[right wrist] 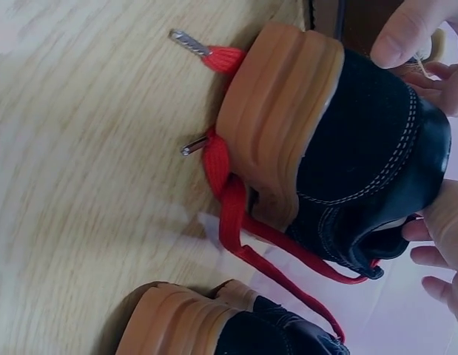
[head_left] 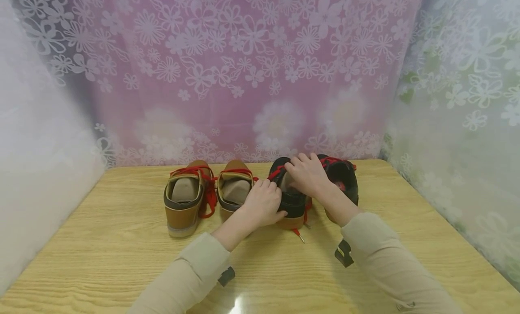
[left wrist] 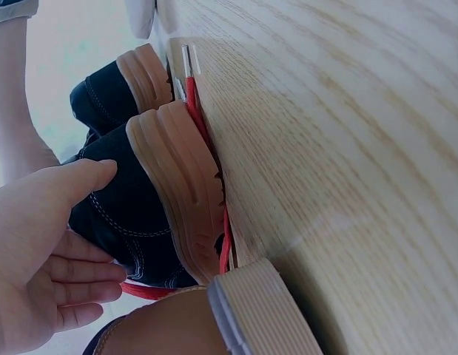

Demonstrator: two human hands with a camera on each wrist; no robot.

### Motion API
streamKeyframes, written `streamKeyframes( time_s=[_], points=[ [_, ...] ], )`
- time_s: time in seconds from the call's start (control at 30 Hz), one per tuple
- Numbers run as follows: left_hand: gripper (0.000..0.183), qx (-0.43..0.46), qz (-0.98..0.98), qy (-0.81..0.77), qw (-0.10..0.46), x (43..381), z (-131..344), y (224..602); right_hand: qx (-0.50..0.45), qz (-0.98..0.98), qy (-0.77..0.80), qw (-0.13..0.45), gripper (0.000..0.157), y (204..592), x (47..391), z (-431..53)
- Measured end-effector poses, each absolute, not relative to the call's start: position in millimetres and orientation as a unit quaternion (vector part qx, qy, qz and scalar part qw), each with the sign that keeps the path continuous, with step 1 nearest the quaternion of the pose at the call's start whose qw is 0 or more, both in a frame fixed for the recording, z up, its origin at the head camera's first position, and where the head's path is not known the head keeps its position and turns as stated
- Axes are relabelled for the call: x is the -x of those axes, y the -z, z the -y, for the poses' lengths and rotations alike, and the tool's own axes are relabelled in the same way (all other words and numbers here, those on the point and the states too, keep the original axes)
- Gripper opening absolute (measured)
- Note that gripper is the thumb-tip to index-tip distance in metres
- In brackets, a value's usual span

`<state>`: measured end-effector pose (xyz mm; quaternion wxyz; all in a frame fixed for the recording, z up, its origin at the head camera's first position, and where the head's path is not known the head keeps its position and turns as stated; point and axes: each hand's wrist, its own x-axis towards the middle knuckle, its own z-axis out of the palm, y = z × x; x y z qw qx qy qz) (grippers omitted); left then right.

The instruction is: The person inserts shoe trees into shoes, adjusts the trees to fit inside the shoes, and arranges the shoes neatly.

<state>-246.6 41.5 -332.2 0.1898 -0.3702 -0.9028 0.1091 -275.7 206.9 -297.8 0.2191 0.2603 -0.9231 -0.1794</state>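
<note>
My left hand (head_left: 262,202) holds the heel end of a black shoe (head_left: 293,205) with a tan sole and red laces. In the left wrist view, its thumb lies on the dark heel and its fingers lie along the side. Over the same shoe's opening is my right hand (head_left: 306,173), its fingers near the red lace (head_left: 277,172) and partly hidden. The right wrist view shows several fingertips at the collar (right wrist: 406,229). Loose lace ends (right wrist: 214,159) with metal tips trail on the table beside the sole. I cannot tell what the right fingers hold.
Another black shoe (head_left: 345,180) stands on the right. Two brown shoes stand to the left, the outer one (head_left: 180,217) and the inner one (head_left: 235,167), both with red laces. All are on a wooden table (head_left: 122,241), with a flowered curtain (head_left: 243,79) behind.
</note>
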Motion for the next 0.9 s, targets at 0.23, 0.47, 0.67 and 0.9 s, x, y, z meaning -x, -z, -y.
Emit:
streamKeyframes(
  time_s=[0.23,0.47,0.67,0.9],
  points=[
    [0.056,0.369,0.903,-0.114,0.189,246,-41,332,-0.278,0.91,0.182,0.248,0.036,301,277,-209],
    [0.056,0.368,0.903,-0.118,0.187,245,-41,332,-0.281,0.909,0.177,0.25,0.033,301,277,-211],
    [0.055,0.367,0.904,-0.113,0.185,245,-41,332,-0.281,0.914,0.178,0.231,0.032,297,278,-212],
    [0.055,0.367,0.905,-0.113,0.184,244,-41,330,-0.291,0.923,0.151,0.2,0.027,291,280,-214]
  ],
)
